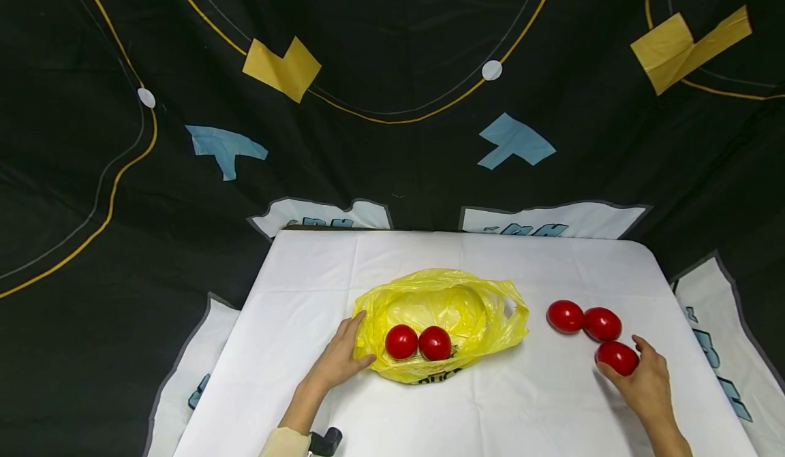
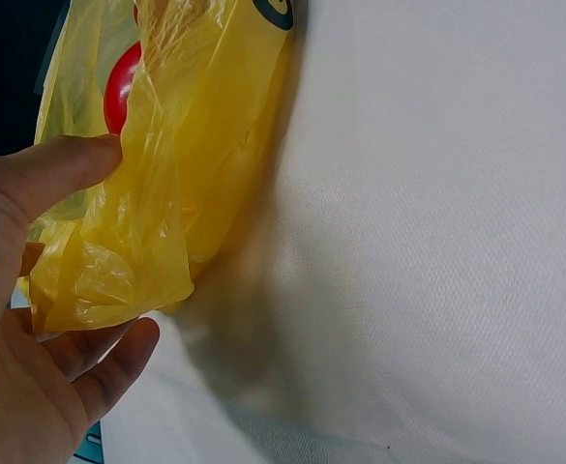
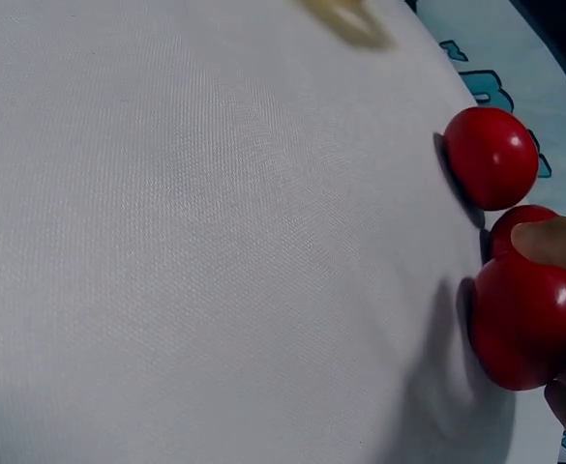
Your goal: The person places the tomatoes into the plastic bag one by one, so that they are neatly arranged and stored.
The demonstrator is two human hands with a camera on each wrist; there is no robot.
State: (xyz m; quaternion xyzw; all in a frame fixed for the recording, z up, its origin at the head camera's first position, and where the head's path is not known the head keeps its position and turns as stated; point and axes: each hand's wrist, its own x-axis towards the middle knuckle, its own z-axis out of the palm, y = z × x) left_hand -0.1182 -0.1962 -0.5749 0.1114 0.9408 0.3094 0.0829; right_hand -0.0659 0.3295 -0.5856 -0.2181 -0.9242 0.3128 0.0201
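Observation:
A yellow plastic bag [image 1: 490,314] lies spread on the table, its mouth up, with two red balls inside, a left one [image 1: 401,342] and a right one [image 1: 435,343]. My left hand [image 1: 339,356] grips the bag's left edge; in the left wrist view the thumb lies over the yellow plastic [image 2: 147,222] and the fingers are behind it. To the right of the bag my right hand [image 1: 647,382] holds the nearest red ball [image 1: 617,357] between thumb and fingers. Two more red balls, one at the left [image 1: 565,316] and one beside it [image 1: 602,324], sit just behind.
The table has a white cloth [image 1: 527,409]. Behind it hangs a dark cloth [image 1: 392,171] with yellow and blue patches. A small black object [image 1: 326,441] is beside my left wrist at the near edge.

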